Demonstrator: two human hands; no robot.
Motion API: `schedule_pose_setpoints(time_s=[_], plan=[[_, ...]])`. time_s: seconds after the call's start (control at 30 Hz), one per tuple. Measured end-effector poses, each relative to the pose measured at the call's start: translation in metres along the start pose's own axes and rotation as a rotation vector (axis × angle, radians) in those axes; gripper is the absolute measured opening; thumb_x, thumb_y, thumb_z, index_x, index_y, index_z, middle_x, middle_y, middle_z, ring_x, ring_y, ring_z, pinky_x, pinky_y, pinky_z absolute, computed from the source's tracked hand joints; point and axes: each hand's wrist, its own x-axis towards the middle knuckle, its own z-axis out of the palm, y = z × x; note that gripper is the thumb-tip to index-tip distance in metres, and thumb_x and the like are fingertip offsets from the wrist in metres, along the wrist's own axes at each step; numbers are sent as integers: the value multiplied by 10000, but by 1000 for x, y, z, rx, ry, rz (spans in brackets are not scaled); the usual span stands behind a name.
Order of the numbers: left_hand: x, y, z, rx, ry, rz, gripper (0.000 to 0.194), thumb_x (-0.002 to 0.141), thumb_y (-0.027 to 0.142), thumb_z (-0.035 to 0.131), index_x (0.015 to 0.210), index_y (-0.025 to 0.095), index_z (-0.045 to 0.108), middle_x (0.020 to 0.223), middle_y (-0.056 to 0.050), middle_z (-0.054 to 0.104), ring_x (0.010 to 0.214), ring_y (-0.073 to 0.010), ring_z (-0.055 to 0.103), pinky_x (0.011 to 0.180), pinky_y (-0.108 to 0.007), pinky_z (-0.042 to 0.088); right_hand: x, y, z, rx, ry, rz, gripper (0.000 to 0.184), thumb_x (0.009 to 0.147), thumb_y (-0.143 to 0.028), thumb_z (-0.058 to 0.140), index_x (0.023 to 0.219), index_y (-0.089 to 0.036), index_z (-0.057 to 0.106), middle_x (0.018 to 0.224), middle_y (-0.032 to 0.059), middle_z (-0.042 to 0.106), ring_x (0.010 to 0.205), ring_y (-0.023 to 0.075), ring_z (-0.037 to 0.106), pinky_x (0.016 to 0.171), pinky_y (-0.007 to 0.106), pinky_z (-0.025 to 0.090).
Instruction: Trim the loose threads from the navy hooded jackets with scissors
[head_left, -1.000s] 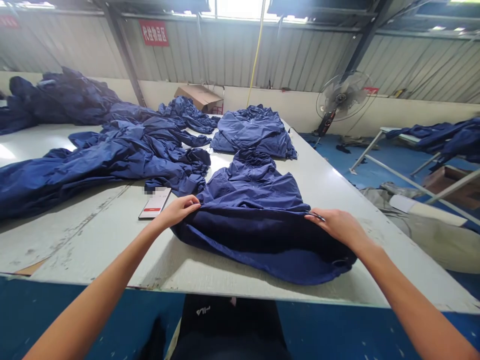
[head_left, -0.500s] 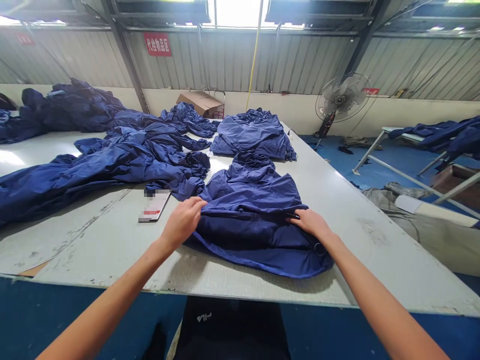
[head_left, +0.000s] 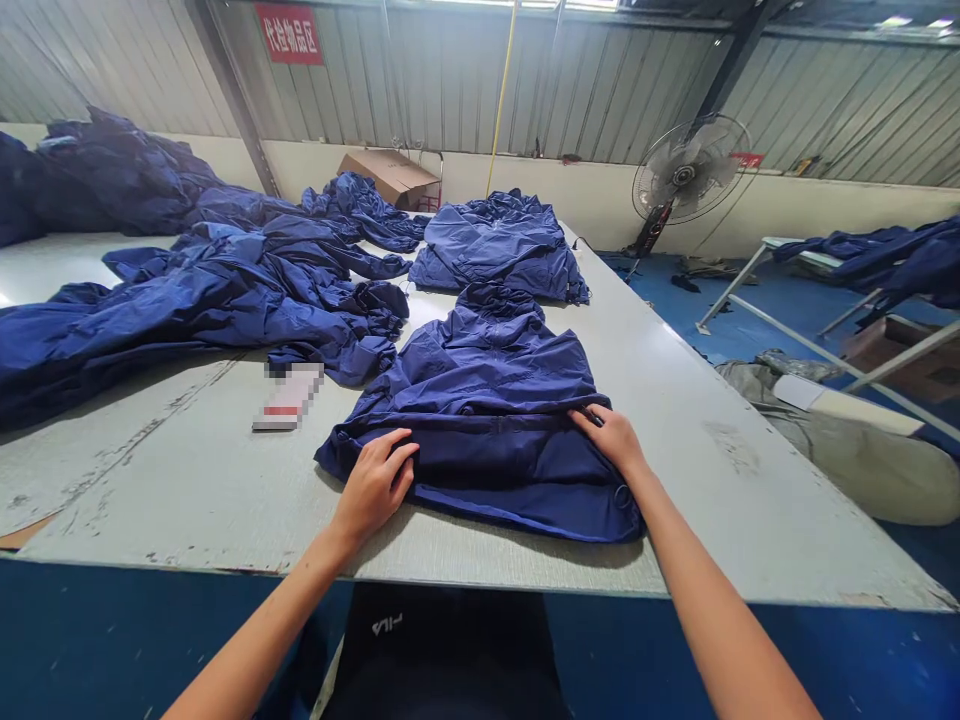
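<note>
A navy hooded jacket [head_left: 487,390] lies in front of me on the grey table [head_left: 675,480], its lower part folded up over the body. My left hand [head_left: 377,482] rests flat on the left end of the fold, fingers stretched out and holding nothing. At the right end of the fold, my right hand [head_left: 613,437] has its fingers curled and pinches the fabric. The hood points away from me.
A phone-like card [head_left: 288,398] lies left of the jacket. Heaps of navy garments [head_left: 210,290] cover the table's left and far side, with a neater stack [head_left: 495,245] behind. A cardboard box [head_left: 386,175] and a standing fan [head_left: 686,170] stand beyond; frames and garments are at right.
The jacket's bottom edge was carried up and laid over its body. Both hands moved inward and down onto the fold; my left hand let go and flattened.
</note>
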Motion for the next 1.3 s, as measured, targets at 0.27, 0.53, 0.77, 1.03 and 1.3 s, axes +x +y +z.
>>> schedule_pose_setpoints(time_s=[0.27, 0.53, 0.77, 1.03, 1.3], plan=[[0, -2, -1, -40, 0, -57, 253, 984, 240, 441, 1134, 184, 637, 1269, -124, 608, 1184, -270, 588, 1026, -458, 488, -1, 6, -3, 262, 173, 24, 744, 847, -834, 259, 679, -206, 620, 678, 80, 688, 674, 221, 654, 665, 315, 488], [0, -1, -1, -55, -23, -78, 275, 1001, 273, 412, 1124, 184, 641, 1265, -122, 606, 1195, -265, 588, 1049, -463, 479, -3, 5, -3, 344, 187, 53, 772, 814, -866, 295, 694, -194, 657, 637, 65, 662, 632, 209, 635, 644, 310, 482], [1, 0, -3, -78, -27, -94, 293, 1011, 280, 388, 1110, 186, 648, 1259, -119, 606, 1196, -257, 590, 1052, -458, 479, -3, 5, -3, 357, 164, 64, 765, 814, -864, 307, 699, -193, 656, 649, 64, 664, 650, 211, 639, 663, 313, 483], [2, 2, -6, -97, -42, -114, 330, 1018, 291, 360, 1103, 173, 656, 1262, -118, 604, 1202, -251, 585, 1060, -435, 471, -5, 2, -5, 353, 165, 73, 764, 810, -870, 292, 676, -199, 632, 656, 67, 664, 649, 211, 632, 659, 306, 474], [1, 0, -5, -118, -34, -116, 329, 1019, 288, 355, 1101, 184, 656, 1274, -108, 603, 1208, -240, 580, 1060, -420, 469, -4, 3, -4, 335, 163, 77, 767, 807, -872, 300, 676, -196, 639, 648, 65, 660, 635, 210, 630, 644, 307, 469]])
